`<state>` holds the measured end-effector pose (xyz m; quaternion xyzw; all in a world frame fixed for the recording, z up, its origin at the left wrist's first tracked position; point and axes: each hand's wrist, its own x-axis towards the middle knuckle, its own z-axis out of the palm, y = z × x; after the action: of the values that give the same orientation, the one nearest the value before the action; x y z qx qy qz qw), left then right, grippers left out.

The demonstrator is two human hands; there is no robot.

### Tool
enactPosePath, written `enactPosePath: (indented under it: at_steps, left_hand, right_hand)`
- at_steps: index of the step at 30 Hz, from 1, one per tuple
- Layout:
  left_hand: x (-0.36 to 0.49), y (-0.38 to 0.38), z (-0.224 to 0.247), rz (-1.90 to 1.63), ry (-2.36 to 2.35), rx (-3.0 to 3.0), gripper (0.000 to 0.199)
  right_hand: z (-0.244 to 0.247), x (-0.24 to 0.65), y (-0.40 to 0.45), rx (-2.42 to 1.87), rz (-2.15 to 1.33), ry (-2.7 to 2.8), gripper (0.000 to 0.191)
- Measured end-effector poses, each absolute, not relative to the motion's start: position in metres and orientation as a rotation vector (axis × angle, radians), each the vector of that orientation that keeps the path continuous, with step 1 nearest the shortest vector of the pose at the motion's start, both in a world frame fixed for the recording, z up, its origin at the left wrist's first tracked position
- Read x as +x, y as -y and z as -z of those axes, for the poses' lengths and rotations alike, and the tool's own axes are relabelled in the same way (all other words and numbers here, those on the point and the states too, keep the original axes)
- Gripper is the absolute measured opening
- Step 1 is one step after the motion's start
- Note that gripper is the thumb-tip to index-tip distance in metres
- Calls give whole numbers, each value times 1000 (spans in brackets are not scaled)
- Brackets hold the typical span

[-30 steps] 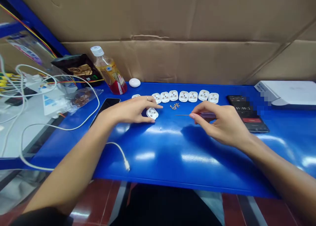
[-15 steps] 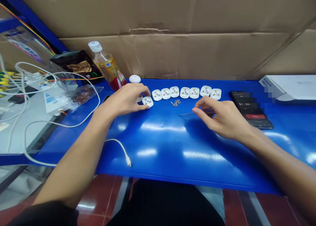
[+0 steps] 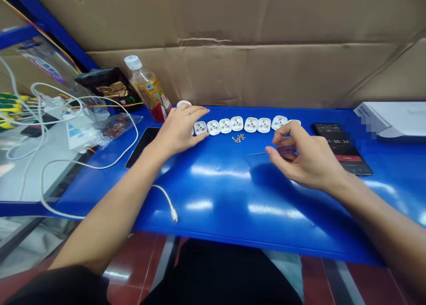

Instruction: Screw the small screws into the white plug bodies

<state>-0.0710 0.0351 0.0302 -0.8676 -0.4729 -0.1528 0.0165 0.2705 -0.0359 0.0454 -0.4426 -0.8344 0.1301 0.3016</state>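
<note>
My left hand (image 3: pixel 183 129) is at the left end of a row of white rounded-square plug shells. Its fingers are spread around one plug shell (image 3: pixel 200 128), thumb by the near edge and index finger stretched above it. Several more shells, such as this one (image 3: pixel 237 123), lie open side up with small brass parts inside. In my right hand (image 3: pixel 301 158) is a thin screwdriver (image 3: pixel 258 153) with a dark purple handle, its tip pointing left above the table. A small pile of screws (image 3: pixel 238 138) lies in front of the row.
A drink bottle (image 3: pixel 149 89) and a round white object (image 3: pixel 183 103) stand behind my left hand. Dark phones lie at left (image 3: pixel 143 147) and right (image 3: pixel 342 149). A white cable (image 3: pixel 174 214) crosses the blue table (image 3: pixel 219 198). At back right is a white box (image 3: pixel 396 118).
The leftmost plug shell has gone from tilted in my left fingers to lying in line with the row, and those fingers have spread. My right hand still holds the screwdriver, slightly further right.
</note>
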Motion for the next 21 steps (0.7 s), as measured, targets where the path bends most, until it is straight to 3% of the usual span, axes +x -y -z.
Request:
enactPosePath:
  at_steps: [12,21]
  left_hand:
    - [-55,-26,-29,383,1306,-2630,34]
    - [-40,-9,-39,377,1108,-2756,39]
  right_hand:
    - [-37,270,34,-992,-43,2213,6]
    - [-30,271,25,-976,-138,2298,13]
